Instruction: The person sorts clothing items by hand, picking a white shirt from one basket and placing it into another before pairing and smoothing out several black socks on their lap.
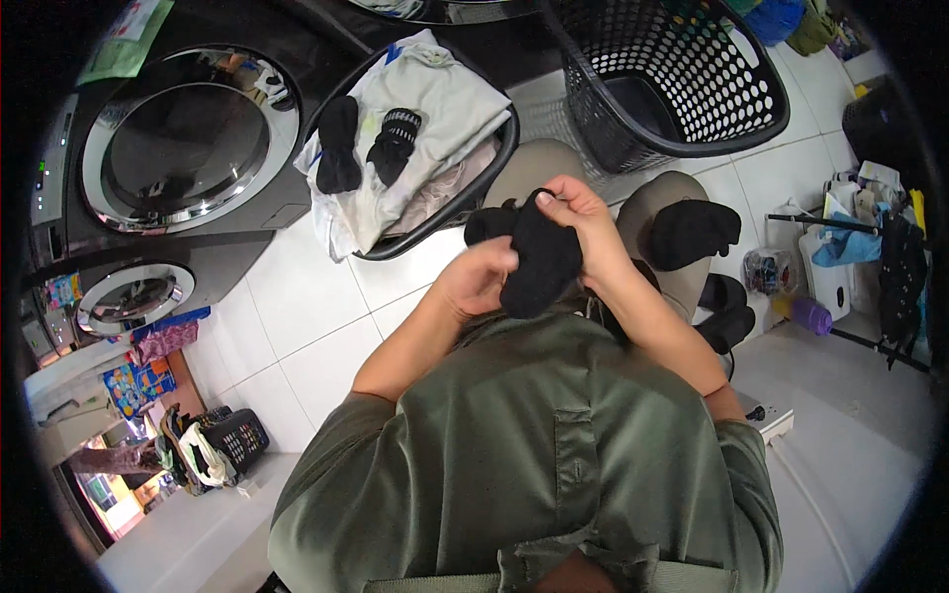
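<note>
A black sock (547,256) hangs in front of my lap between both hands. My right hand (586,219) pinches its upper end between thumb and fingers. At the sock's left edge, my left hand (482,278) grips with the thumb in front, slightly blurred. Behind it, more black fabric (485,226) lies by my left knee, partly hidden. Another black sock (693,233) rests on my right knee. A black sock (339,144) and a patterned black sock (394,147) lie on a white cloth (430,81) atop a dark laundry basket (511,141).
A perforated black laundry basket (778,111) stands on the tiled floor ahead, to the right. Front-loading machines (189,152) line the left side. On the right are a drying rack (823,219) and a purple bottle (814,317). Another filled basket (241,437) sits behind at left.
</note>
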`<state>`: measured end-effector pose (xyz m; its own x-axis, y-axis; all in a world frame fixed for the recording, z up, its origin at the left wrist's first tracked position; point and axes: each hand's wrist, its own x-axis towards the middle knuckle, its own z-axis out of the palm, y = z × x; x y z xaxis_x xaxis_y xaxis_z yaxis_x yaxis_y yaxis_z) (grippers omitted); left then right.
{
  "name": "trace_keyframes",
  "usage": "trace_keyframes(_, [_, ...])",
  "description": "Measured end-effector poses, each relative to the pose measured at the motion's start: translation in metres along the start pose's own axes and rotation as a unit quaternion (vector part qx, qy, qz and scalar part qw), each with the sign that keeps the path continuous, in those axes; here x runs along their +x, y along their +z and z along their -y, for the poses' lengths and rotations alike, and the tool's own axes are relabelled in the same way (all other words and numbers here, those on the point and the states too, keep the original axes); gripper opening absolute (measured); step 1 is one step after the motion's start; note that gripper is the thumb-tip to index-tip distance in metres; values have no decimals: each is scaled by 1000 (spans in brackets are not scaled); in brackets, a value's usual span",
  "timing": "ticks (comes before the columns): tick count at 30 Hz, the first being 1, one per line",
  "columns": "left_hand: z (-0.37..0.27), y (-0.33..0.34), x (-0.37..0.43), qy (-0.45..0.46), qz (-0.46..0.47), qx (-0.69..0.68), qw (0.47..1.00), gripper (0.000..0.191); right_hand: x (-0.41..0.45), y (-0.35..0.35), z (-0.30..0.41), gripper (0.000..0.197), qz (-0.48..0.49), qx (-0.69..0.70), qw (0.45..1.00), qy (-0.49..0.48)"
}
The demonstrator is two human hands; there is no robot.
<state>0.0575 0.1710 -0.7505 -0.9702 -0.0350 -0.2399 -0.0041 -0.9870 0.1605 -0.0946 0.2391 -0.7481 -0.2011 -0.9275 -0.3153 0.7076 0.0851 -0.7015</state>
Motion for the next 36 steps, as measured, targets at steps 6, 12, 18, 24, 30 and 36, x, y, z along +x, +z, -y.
trace_keyframes(6, [-17, 25, -23, 123, 39, 226, 965, 71, -10, 22, 0, 3, -10, -83, 995, -61])
trace_keyframes(12, [-24, 35, -29, 265, 141, 302, 905, 73, -23, 40, 12, 2, 5, -150, 981, -121])
trace_keyframes(18, [-31, 33, -31, 154, 139, 216, 954, 79, -32, 47, 36, 23, 77, -94, 990, -67])
trace_keyframes(24, [-36, 41, -25, 100, 115, 359, 921, 70, -28, 43, 54, 31, 30, -343, 891, -294])
trace_keyframes(30, [-35, 47, -22, 16, 97, 408, 908, 61, -12, 32, 50, 12, 77, -259, 934, -232])
trace_keyframes(36, [-38, 47, -35, 17, 70, 479, 875, 67, 1, 20, 55, 10, 37, 34, 996, -70])
